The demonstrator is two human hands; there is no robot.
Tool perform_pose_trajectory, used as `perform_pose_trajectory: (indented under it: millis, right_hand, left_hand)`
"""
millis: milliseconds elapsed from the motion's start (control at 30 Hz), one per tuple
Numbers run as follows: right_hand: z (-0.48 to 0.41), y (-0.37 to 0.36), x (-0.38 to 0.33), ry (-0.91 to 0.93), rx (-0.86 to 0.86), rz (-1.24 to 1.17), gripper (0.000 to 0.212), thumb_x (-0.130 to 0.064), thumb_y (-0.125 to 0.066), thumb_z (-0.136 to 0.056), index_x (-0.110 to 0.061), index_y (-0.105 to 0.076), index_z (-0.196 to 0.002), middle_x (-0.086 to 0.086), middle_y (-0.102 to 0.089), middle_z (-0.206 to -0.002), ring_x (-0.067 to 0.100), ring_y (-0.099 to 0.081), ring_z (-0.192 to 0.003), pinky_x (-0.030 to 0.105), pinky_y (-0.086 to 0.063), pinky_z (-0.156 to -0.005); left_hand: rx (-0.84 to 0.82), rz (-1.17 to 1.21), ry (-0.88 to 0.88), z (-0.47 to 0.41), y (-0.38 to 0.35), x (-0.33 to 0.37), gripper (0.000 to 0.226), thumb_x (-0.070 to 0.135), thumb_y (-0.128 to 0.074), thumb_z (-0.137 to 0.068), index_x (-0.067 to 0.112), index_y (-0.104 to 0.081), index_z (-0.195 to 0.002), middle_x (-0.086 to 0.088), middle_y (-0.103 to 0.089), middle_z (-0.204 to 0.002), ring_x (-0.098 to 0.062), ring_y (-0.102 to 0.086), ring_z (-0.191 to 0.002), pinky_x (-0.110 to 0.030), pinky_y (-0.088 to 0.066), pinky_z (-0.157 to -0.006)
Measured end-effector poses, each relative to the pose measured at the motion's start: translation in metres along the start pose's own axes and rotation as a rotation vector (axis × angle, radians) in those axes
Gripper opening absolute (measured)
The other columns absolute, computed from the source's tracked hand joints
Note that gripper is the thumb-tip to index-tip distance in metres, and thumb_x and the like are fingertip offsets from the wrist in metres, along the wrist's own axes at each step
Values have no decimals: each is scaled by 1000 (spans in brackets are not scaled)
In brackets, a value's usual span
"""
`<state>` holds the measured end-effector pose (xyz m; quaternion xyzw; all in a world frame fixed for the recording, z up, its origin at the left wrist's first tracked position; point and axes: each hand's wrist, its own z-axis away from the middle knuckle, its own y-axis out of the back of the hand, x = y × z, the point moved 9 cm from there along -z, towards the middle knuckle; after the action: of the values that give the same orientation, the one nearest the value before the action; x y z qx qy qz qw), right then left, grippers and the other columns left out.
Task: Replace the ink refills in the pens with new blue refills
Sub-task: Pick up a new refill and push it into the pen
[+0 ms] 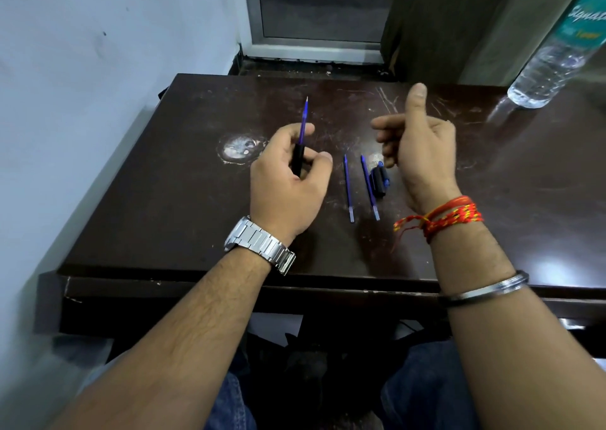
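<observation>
My left hand (285, 180) grips a black pen barrel (297, 159) with a blue refill (304, 118) sticking out of its far end, tip pointing away from me. My right hand (418, 147) hovers above the table with loosely curled fingers and the thumb up, holding nothing that I can see. On the dark table (164, 200) between the hands lie two blue refills, one on the left (348, 188) and one on the right (370, 187). A short black and blue pen part (380, 179) rests just right of them, partly under my right hand.
A clear plastic water bottle (554, 52) stands at the table's far right corner. A white worn patch (239, 147) marks the tabletop left of my left hand. A white wall runs along the left; a window and a dark curtain are behind the table.
</observation>
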<state>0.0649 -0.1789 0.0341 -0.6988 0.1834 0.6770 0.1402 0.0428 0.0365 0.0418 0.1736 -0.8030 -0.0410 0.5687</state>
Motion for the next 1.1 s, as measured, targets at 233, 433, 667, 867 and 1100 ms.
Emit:
perform_pose_trajectory:
  millis: [233,433,667,867,1100]
  right_hand:
    - [-9,22,23,-92,-15,622,24,-36,-66,-84,-14,-75,-79,6,-70,-76,19,-66,-68,34,-58,-70]
    - [-8,27,28,-154,-17,800,14,-16,-69,-83,-9,-76,-93,15,-71,-101,24,-65,-85,25,-49,-71]
    - [-7,24,27,-129,-22,858,19,-18,-67,-83,-4,-74,-94,18,-70,-100,22,-57,-74,23,-43,-68]
    - [-7,19,30,-131,-55,957,30,-20,-73,-80,2,-67,-100,22,-66,-104,31,-61,-78,28,-47,-68]
    - [1,16,-1,89,130,660,15,-22,-66,-79,-10,-74,-83,2,-66,-69,12,-62,-60,27,-53,-69]
  left_hand:
    - [-96,55,149,1,-11,-13,27,23,-47,-77,24,-60,-101,3,-74,-72,0,-47,-42,-24,-38,-51]
    - [-119,-14,160,1,-12,-18,29,22,-48,-79,21,-63,-105,6,-75,-72,1,-49,-42,-24,-41,-54]
    - [-149,-68,176,1,-14,-22,22,14,-52,-86,17,-66,-103,11,-71,-66,3,-47,-38,-9,-35,-45]
    - [-186,-40,206,2,-18,-23,17,12,-49,-89,21,-63,-94,5,-76,-75,-11,-49,-43,-26,-42,-46]
    - [-251,19,208,6,-27,-24,18,14,-50,-89,29,-60,-88,8,-76,-76,-23,-51,-49,-46,-50,-51]
